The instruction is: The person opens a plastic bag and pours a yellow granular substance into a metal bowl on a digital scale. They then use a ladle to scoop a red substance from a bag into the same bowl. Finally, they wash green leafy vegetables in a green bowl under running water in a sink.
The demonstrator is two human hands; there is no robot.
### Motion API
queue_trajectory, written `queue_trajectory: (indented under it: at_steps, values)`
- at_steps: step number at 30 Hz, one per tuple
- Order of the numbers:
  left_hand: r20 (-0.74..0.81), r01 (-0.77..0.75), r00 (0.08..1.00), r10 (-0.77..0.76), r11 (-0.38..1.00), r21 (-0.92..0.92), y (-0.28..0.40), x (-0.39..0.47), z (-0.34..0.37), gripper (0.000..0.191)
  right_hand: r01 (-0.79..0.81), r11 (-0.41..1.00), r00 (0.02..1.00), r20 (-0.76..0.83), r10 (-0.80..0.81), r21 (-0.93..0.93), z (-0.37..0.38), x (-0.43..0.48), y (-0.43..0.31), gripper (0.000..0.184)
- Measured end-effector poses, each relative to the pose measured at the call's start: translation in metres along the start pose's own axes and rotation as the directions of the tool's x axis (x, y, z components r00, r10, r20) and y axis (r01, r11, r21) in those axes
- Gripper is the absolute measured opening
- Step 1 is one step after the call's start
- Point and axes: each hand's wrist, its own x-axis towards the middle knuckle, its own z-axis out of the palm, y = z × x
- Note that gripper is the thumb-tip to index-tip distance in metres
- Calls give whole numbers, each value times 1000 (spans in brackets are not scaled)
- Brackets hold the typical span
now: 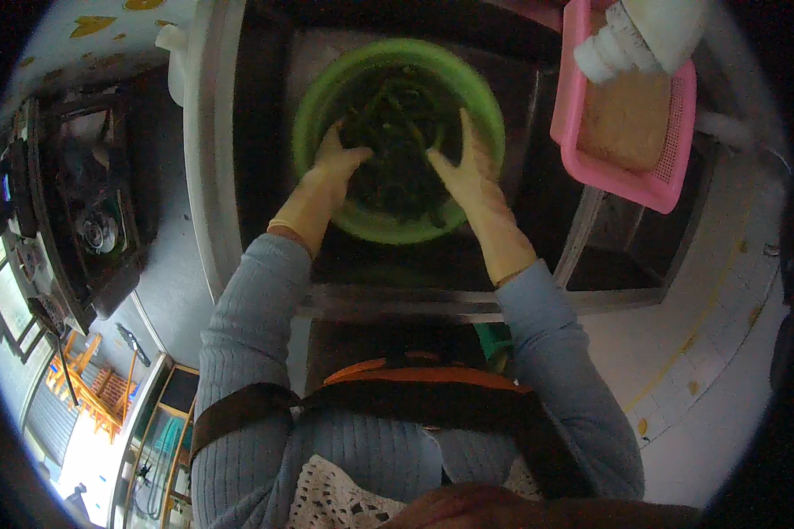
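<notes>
A round light-green plastic basin (pixel 400 231) stands inside a dark sink (pixel 264 165). Dark leafy greens (pixel 400 152) with thin stems lie in it. Both hands wear pale yellow rubber gloves. My left hand (pixel 334 162) reaches over the basin's left side, its thumb spread from the fingers at the greens. On the opposite side, my right hand (pixel 466 165) has its thumb and forefinger wide apart, with nothing visible between them. The other fingertips of both hands are partly hidden by the greens and the dim light.
A pink plastic basket (pixel 572 152) holding something brown sits at the upper right, under a white ridged plastic object (pixel 622 49). A narrow second sink compartment (pixel 615 261) lies right. A gas stove (pixel 99 231) is far left; a white bottle-like object (pixel 175 66) stands at the sink's left.
</notes>
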Motion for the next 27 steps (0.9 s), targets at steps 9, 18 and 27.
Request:
queue_trajectory:
  at_steps: [9,18,27]
  values:
    - [121,-9,993,10,1000,-4,12,-22,-18,64,-464,630,848,518,113,623,4,24,-1,81]
    - [268,-170,934,238,952,-254,11,-32,-16,51,-461,521,860,506,62,719,25,22,31,59]
    - [410,-644,764,497,616,454,19,-47,-27,62,-410,629,880,468,81,660,16,20,19,59]
